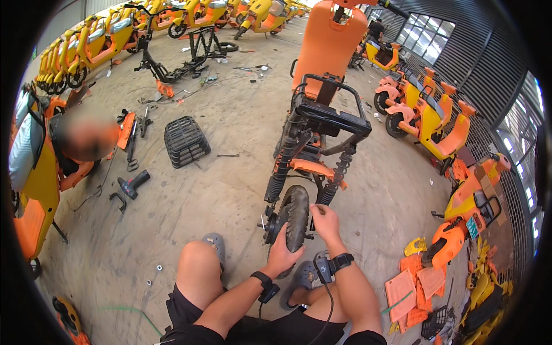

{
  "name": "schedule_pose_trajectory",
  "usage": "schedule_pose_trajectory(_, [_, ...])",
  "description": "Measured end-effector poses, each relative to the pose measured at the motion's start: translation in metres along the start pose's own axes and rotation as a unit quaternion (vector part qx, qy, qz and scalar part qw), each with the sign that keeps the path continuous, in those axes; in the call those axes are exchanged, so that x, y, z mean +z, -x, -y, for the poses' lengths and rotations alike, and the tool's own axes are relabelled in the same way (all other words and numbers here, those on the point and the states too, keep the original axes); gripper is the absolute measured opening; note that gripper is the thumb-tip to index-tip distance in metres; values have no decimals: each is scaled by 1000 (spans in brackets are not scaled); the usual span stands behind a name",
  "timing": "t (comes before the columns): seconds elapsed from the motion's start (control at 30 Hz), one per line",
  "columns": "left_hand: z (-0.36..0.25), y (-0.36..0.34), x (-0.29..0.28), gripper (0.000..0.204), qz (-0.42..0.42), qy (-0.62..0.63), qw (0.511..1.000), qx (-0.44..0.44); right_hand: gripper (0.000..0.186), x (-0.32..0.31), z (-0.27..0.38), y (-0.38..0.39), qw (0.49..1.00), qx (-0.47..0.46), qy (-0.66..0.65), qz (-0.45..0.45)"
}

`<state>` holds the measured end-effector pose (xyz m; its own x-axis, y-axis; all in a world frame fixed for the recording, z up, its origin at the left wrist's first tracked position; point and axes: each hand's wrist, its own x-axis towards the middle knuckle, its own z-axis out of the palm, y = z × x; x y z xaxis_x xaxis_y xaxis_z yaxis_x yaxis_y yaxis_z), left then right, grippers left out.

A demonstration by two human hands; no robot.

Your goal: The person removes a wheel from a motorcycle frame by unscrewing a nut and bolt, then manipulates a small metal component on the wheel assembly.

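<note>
In front of me stands a partly stripped scooter (330, 118), its rear toward me, with a black frame and an orange front panel. Its rear wheel (297, 210) has a black knobbly tyre and sits between two coil-spring shock absorbers (339, 169). My left hand (282, 254) is wrapped round the near left side of the tyre. On the tyre's right side is my right hand (326, 223), its fingers curled together close to the rubber. What those fingers hold, if anything, is hidden.
A black basket (187, 142), a cordless drill (133, 184) and long tools (133, 141) lie on the floor to the left. A bare black frame (172, 66) stands farther back. Yellow-orange scooters (428, 112) line both sides. Orange panels (411, 290) are piled at right.
</note>
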<state>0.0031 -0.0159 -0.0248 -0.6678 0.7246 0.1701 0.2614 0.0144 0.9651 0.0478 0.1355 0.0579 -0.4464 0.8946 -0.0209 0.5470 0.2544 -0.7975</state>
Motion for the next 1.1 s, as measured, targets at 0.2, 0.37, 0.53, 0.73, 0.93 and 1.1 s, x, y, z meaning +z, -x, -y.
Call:
schedule_pose_trajectory(0.2, [-3,0,3,91,-6,6,1000,20,83,4,7,12,991,30,110,77])
schedule_pose_trajectory(0.37, [-1,0,2,91,-11,3,999,30,104,-2,24,23,978,21,160,130])
schedule_pose_trajectory(0.53, [-2,3,2,92,1,-6,1000,16,101,-4,20,21,976,14,158,151])
schedule_pose_trajectory(0.73, [-1,4,4,93,6,-11,1000,13,95,0,11,15,975,4,157,158])
schedule_pose_trajectory(0.93, [-1,4,5,94,5,-22,1000,13,95,-3,12,16,975,1,149,162])
schedule_pose_trajectory(1.1, [-2,4,6,94,8,-23,1000,5,98,-2,10,15,974,8,160,163])
